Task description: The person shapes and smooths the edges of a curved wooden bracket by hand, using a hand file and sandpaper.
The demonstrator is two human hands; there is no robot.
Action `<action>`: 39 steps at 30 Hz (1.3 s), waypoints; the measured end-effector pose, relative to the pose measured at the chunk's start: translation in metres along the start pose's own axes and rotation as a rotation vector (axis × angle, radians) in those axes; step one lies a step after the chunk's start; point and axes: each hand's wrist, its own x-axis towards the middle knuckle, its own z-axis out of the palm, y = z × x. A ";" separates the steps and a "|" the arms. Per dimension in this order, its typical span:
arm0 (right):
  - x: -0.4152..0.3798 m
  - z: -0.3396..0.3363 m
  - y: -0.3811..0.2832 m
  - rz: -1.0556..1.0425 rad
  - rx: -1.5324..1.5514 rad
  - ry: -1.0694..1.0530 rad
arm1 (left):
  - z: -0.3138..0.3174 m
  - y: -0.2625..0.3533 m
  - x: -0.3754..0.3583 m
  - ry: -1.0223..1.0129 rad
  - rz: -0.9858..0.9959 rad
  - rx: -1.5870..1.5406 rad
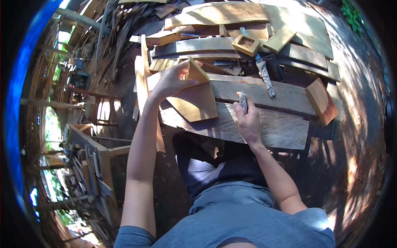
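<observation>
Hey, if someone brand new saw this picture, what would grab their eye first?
Probably the yellowish-brown piece of angled flat wood at the near left of the bench, sunlit in patches, with the person's left hand on its upper part. Next, the slim grey object in the right hand, above the weathered grey plank. Farther back, a small, square, open wooden box stands out.

angled wooden piece [194, 104]: honey-yellow, shadow-streaked | held tool [243, 106]: grey | surface [285, 131]: weathered grey, wavy grain | small box [244, 50]: pale yellow | tilted block [322, 101]: orange-brown | shirt [231, 215]: slate blue | trousers [244, 165]: near-black | ground [353, 173]: brown, sun-dappled | leaves [350, 15]: green
</observation>
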 end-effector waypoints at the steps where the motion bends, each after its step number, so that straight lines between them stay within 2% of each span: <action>1: 0.004 0.001 -0.003 0.000 -0.037 -0.036 | 0.001 0.000 0.004 -0.006 -0.131 -0.083; 2: 0.002 0.000 -0.004 0.013 -0.078 -0.078 | 0.001 0.002 0.001 0.040 -0.092 0.116; 3: 0.000 0.000 -0.003 -0.064 -0.105 -0.066 | 0.002 0.002 -0.001 0.033 -0.098 0.020; 8: 0.000 -0.004 -0.004 -0.074 -0.030 -0.153 | 0.015 -0.001 -0.014 0.004 -0.135 -0.220; 10: 0.002 -0.008 -0.010 -0.054 -0.103 -0.177 | 0.024 0.005 -0.022 0.045 -0.198 -0.139; 11: 0.004 -0.005 0.001 -0.143 -0.098 -0.139 | 0.027 0.009 -0.024 0.037 -0.202 -0.139; 12: 0.005 -0.006 -0.002 -0.136 -0.097 -0.140 | 0.028 0.016 -0.026 0.056 -0.182 -0.073; 14: 0.007 -0.011 -0.013 0.095 -0.022 -0.205 | 0.027 0.028 -0.030 0.074 -0.166 -0.010; 18: 0.005 -0.012 -0.011 0.126 -0.031 -0.269 | 0.023 0.029 -0.043 0.011 -0.255 0.040; 20: 0.000 -0.013 -0.021 0.101 -0.002 -0.319 | 0.030 0.009 -0.056 0.120 -0.154 -0.050; 21: -0.001 -0.014 -0.032 0.105 0.003 -0.325 | 0.034 0.006 -0.061 0.106 -0.180 -0.149; 22: -0.002 -0.014 -0.047 0.182 -0.013 -0.407 | 0.037 0.016 -0.064 0.105 -0.187 -0.148; 24: -0.004 -0.008 -0.052 0.258 -0.030 -0.490 | 0.043 0.037 -0.066 0.196 -0.169 -0.416; 26: -0.008 0.005 -0.042 -0.088 0.045 -0.355 | 0.055 0.026 -0.067 0.244 -0.177 -0.455; 27: -0.007 0.005 -0.051 -0.084 0.047 -0.363 | 0.067 0.024 -0.066 0.367 -0.151 -0.434; 29: -0.002 0.002 -0.081 0.095 0.084 -0.495 | 0.107 0.002 -0.059 0.637 -0.106 -0.383; 30: -0.003 0.007 -0.086 0.094 0.085 -0.501 | 0.126 0.004 -0.052 0.814 -0.084 -0.312; 32: -0.010 0.013 -0.095 -0.144 0.167 -0.484 | 0.163 -0.098 -0.066 0.907 -0.075 -0.083; 33: -0.013 0.008 -0.103 -0.112 0.150 -0.525 | 0.163 -0.099 -0.066 0.906 -0.076 -0.088; 38: -0.016 0.001 -0.114 -0.081 0.130 -0.542 | 0.167 -0.100 -0.069 0.830 -0.018 0.527; 39: -0.011 0.001 -0.119 -0.008 0.130 -0.582 | 0.167 -0.099 -0.069 0.802 -0.011 0.654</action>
